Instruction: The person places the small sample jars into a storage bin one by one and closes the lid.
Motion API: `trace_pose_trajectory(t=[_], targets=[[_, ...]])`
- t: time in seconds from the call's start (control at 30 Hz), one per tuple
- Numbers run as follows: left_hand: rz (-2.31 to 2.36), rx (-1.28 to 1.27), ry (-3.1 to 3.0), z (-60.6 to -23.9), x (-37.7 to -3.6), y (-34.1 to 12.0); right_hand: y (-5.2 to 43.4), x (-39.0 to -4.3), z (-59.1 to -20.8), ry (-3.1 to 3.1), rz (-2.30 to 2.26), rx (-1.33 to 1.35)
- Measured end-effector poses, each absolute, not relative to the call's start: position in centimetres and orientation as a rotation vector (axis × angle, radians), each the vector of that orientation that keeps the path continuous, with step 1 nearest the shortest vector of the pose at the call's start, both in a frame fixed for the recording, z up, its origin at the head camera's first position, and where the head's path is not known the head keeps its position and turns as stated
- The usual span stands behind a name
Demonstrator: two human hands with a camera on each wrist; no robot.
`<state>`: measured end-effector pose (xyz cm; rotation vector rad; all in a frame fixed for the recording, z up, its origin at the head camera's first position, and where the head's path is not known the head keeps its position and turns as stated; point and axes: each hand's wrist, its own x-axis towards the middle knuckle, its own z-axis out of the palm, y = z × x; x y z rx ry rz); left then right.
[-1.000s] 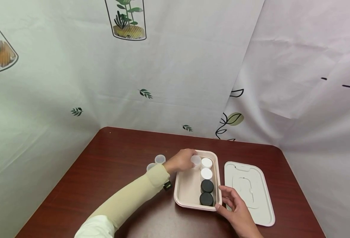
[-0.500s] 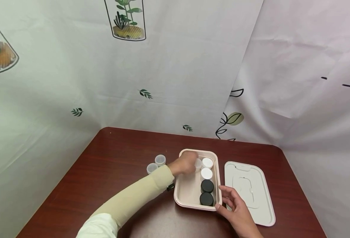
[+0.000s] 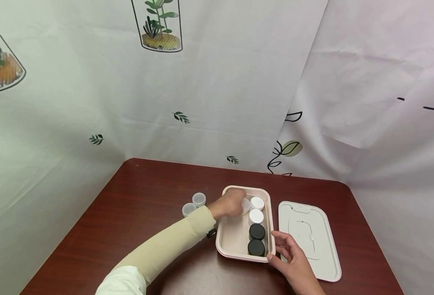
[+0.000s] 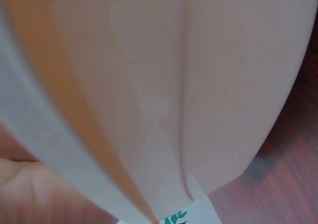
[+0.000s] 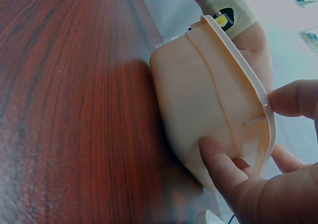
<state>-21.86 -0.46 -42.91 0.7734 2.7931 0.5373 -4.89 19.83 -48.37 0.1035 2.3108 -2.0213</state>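
Two clear lidded jars on the table, well left of the grip. Left hand curled round a translucent jar, inside the far end of the pink tray. Best lowered straight, snug beside the white-lidded jars. Nearer along that row, two black-lidded jars. Right hand pinching the tray's near right corner, thumb on the wall, steadying. Just right of that, the tray lid, flat, holding nothing.
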Motion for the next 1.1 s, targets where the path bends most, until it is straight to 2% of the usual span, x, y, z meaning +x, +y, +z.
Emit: trace_pose_trajectory(t=[0.37,0.73,1.1], targets=[[0.823,0.651,2.753,-41.8,-21.8,-2.5,19.7,-4.9,-48.3,2.322,-2.027,0.081],[1.274,0.478,2.654,-39.4,-22.5,-7.8,19.7,-4.9,-48.1,2.336,-2.011,0.098],[1.579,0.406,2.53,-39.1,-22.2,-13.0,19.8,-4.9,-48.2,2.298,-2.001,0.137]])
